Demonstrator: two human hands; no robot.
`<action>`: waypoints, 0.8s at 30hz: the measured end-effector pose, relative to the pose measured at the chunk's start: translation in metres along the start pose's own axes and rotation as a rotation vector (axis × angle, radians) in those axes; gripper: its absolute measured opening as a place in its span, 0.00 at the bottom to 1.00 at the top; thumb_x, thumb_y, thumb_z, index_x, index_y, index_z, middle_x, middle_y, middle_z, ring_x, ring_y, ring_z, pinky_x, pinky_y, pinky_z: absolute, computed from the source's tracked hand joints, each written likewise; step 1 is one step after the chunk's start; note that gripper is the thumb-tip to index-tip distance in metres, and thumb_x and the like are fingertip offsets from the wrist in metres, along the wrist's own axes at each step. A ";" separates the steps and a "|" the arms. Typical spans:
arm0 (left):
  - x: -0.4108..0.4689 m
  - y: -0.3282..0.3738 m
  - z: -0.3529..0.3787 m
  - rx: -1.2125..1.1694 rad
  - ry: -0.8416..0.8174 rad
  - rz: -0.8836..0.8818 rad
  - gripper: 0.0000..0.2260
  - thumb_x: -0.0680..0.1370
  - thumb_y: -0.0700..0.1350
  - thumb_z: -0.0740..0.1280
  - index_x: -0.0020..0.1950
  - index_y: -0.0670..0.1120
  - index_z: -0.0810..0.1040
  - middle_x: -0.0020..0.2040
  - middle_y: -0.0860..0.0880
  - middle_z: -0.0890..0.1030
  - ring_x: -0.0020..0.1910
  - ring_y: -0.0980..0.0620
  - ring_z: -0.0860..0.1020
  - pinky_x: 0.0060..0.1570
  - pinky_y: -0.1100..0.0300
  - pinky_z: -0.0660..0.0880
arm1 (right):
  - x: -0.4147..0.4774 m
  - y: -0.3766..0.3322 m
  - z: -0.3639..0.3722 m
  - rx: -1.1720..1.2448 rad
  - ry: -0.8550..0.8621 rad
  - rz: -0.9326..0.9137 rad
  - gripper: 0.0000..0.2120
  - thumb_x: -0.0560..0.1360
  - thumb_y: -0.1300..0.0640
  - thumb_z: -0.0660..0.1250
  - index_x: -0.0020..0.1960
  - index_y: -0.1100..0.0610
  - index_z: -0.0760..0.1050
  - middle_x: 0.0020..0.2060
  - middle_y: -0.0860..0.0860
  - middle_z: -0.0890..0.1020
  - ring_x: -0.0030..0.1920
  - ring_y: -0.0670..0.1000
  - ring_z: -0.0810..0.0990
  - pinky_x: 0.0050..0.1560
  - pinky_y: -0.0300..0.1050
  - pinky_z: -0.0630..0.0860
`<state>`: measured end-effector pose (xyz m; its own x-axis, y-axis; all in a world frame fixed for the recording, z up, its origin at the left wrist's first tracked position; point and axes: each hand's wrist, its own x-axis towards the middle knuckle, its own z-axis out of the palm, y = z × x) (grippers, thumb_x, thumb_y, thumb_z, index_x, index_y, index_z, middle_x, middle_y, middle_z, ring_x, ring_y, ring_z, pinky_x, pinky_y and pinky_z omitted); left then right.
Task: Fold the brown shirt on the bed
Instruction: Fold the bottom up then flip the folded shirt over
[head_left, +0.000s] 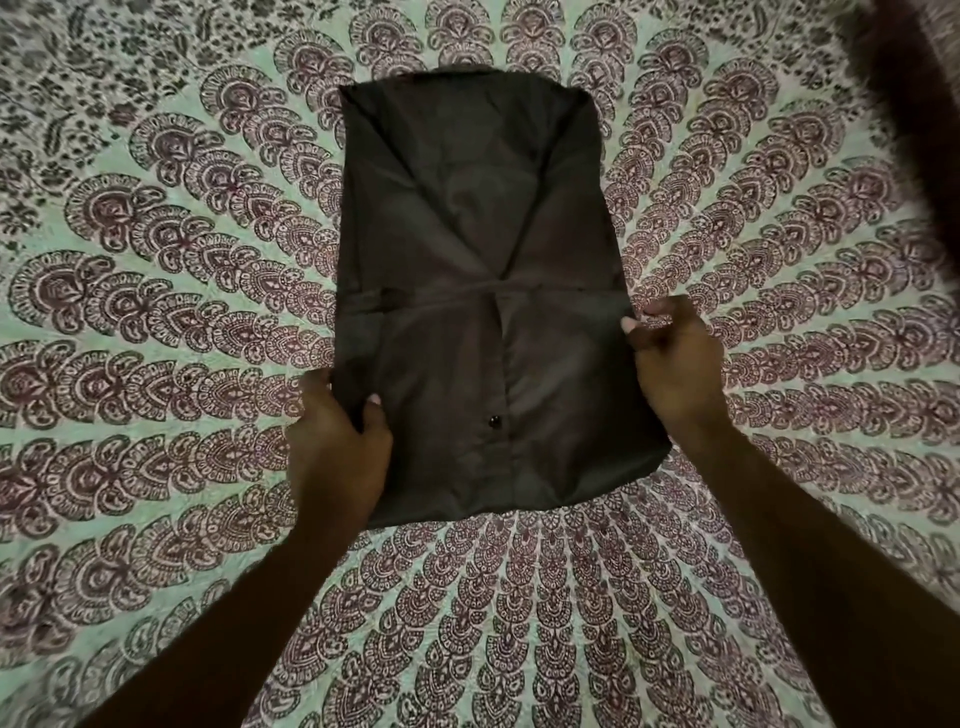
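Two bare forearms (831, 571) come in from the lower edge of the view and reach forward to the garment. The left hand (337, 441) grips the left side edge of the brown shirt (478, 249), near its lower end. Its thumb lies on top of the cloth and the other fingers are curled, probably under the edge, although they are hidden. The right hand (675, 364) is a little farther from the person. It pinches the right side edge between curled fingertips, just where a horizontal crease crosses the shirt.

I think both sides are held so that the near part can be lifted evenly and laid over the far part. A grip on one side only would let the cloth twist.

The shirt lies in the middle of the bed as a long, narrow rectangle. Its sides seem to be already turned in toward the centre, which would explain the diagonal folds in the upper half. One dark button (492, 422) shows on the front strip, between the two hands. The last fold across the length is not yet done.

Under the shirt is a pale green bedsheet (156, 270) with a dark red fan pattern. Something dark (914, 104) sits in the top right corner; I cannot tell what it is.
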<state>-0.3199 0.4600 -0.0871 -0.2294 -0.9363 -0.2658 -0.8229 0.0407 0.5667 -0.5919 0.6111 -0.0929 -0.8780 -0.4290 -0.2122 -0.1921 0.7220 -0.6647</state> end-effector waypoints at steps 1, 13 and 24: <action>-0.008 0.000 0.001 0.107 0.055 0.059 0.26 0.78 0.50 0.70 0.71 0.41 0.66 0.66 0.36 0.75 0.62 0.33 0.76 0.56 0.42 0.75 | -0.013 -0.005 -0.003 -0.153 0.050 -0.097 0.14 0.82 0.51 0.67 0.64 0.57 0.74 0.49 0.58 0.82 0.55 0.61 0.81 0.53 0.45 0.73; -0.009 -0.022 0.042 0.594 -0.209 0.632 0.33 0.81 0.67 0.50 0.84 0.58 0.49 0.85 0.53 0.44 0.84 0.45 0.48 0.78 0.37 0.55 | -0.102 0.033 0.026 -0.751 -0.396 -0.579 0.31 0.81 0.28 0.48 0.82 0.33 0.51 0.85 0.47 0.45 0.84 0.59 0.44 0.75 0.75 0.52; -0.004 -0.021 0.049 0.634 -0.235 0.579 0.34 0.80 0.69 0.49 0.84 0.60 0.45 0.85 0.54 0.40 0.84 0.45 0.46 0.76 0.34 0.55 | -0.099 0.067 -0.028 -0.664 -0.380 -0.643 0.32 0.82 0.30 0.49 0.83 0.37 0.53 0.85 0.49 0.49 0.84 0.57 0.49 0.75 0.70 0.55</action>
<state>-0.3271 0.4800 -0.1365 -0.7421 -0.6161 -0.2639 -0.6617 0.7362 0.1419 -0.5301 0.7173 -0.0967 -0.3451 -0.9061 -0.2449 -0.8892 0.3991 -0.2235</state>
